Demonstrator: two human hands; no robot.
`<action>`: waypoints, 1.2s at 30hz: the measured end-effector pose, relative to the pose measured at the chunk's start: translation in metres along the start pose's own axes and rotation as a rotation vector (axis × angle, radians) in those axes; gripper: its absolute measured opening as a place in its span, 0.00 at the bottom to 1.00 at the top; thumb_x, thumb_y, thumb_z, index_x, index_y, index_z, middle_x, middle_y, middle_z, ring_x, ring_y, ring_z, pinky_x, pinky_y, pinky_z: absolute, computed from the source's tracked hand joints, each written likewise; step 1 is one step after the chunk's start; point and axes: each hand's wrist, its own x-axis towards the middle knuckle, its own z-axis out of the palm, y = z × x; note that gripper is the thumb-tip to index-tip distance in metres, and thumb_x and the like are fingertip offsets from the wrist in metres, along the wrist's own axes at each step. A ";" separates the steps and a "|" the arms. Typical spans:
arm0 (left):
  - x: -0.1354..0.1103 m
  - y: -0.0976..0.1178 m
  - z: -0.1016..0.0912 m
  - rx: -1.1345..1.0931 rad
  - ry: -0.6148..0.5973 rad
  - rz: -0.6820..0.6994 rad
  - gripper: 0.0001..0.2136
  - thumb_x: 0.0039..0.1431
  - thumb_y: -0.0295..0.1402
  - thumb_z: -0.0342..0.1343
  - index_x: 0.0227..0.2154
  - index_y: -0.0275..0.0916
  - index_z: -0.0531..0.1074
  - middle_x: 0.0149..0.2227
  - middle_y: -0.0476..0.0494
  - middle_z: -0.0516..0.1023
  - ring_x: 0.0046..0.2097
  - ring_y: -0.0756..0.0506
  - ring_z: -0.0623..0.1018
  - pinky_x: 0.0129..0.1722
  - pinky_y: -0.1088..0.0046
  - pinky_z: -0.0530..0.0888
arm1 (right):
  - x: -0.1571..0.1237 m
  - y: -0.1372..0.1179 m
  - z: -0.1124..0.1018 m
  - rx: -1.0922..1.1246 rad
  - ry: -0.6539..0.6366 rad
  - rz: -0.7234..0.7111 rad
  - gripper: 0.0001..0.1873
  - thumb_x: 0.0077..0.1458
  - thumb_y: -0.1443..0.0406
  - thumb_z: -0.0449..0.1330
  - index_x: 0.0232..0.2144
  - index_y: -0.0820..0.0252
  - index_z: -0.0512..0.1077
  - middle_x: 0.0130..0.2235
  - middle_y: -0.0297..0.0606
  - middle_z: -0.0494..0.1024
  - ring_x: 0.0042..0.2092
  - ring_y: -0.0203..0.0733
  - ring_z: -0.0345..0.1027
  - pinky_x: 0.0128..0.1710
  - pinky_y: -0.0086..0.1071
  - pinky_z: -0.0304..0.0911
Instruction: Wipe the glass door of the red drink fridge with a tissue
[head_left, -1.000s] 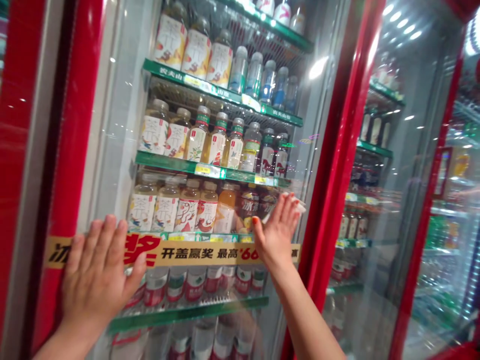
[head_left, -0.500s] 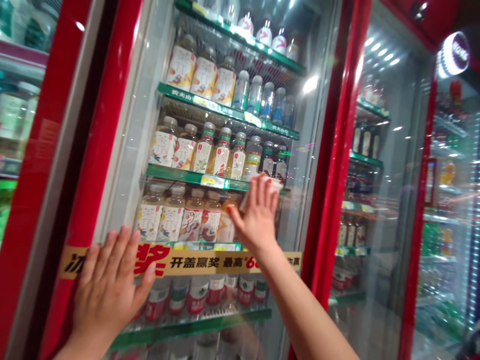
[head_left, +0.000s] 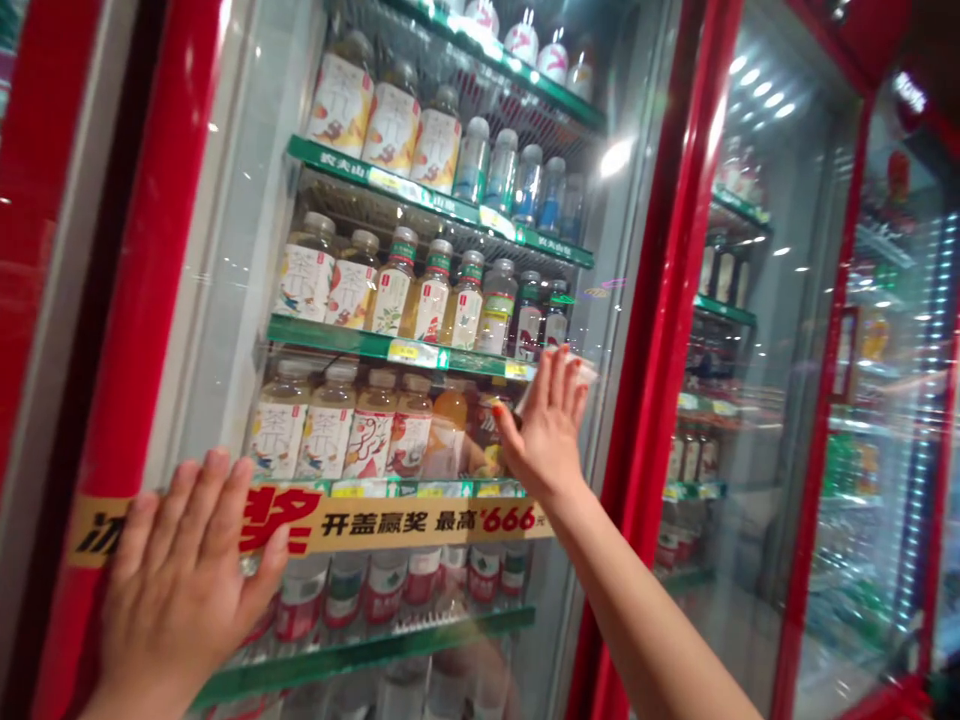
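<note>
Red-framed drinks cooler (head_left: pixel 142 300) filling the view. Far left, open left hand (head_left: pixel 176 585), fingers spread, flat against the glass door (head_left: pixel 217 250) and holding nothing, over a yellow banner (head_left: pixel 390 522). Behind the glass, bottled teas (head_left: pixel 326 430) on green shelves (head_left: pixel 390 350). Nearer right, right hand (head_left: pixel 546 435) spread open on the same glass, a small white slip (head_left: pixel 577 368) at the fingers, hold on it impossible to tell. Further right, a second glass door (head_left: pixel 720 400) with more bottles.

Left hand (head_left: pixel 180 590): eight o'clock, open, back toward me, fingers spread upward; right hand (head_left: pixel 547 435): four o'clock from centre, open, fingers spread, tilted toward one o'clock; right forearm (head_left: pixel 645 610): bare, running out toward five o'clock.
</note>
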 end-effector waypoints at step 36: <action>-0.005 -0.003 -0.002 0.087 0.113 0.048 0.41 0.70 0.27 0.49 0.80 0.31 0.37 0.83 0.29 0.40 0.84 0.39 0.43 0.81 0.56 0.56 | 0.021 -0.225 0.014 0.308 -0.161 -1.098 0.39 0.75 0.52 0.49 0.79 0.66 0.53 0.82 0.42 0.50 0.83 0.46 0.37 0.84 0.48 0.37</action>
